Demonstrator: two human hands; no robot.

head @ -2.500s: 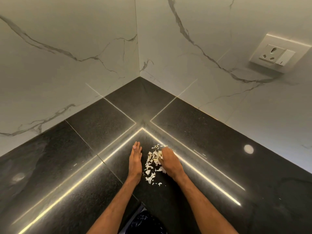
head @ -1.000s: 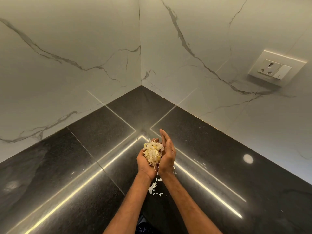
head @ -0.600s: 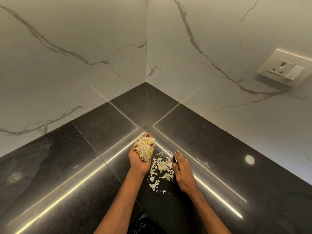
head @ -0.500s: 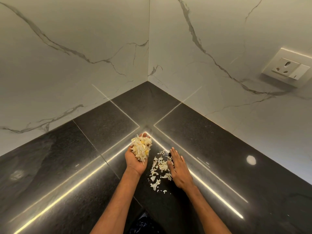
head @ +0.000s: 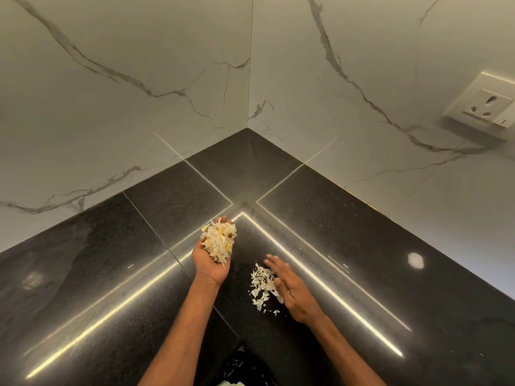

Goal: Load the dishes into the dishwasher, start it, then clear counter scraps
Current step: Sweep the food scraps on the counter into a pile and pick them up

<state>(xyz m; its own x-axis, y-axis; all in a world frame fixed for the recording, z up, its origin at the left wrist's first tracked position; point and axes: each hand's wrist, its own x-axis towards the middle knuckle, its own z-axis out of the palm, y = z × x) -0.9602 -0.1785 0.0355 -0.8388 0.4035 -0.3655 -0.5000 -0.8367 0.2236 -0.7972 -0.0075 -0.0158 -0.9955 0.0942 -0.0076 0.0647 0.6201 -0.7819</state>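
Both my hands were cupped together round the peelings about 1 s ago; now they've split. My left hand (head: 213, 263) is palm-up above the counter (head: 362, 263), fingers curled into a loose cup, w/ the main heap of scraps (head: 218, 242) piled in it, white flakes w/ a few yellow bits. My right hand (head: 292, 291) has dropped back to the granite, flat and open, fingers together, gripping nothing, its edge pressed against the leftover scraps (head: 262, 285). That 2nd patch looks tighter than half a sec ago, so I'd say the sweep is working, raking strays toward me and the counter's near edge.

So the last part of the job is well on: most waste is off the surface, 1 small cluster plus a few loose crumbs left. A dark bag (head: 245, 369) shows below the edge, btwn my forearms, prob the bin. Risk: the left heap is tall and loose; tilt it and flakes fall back.
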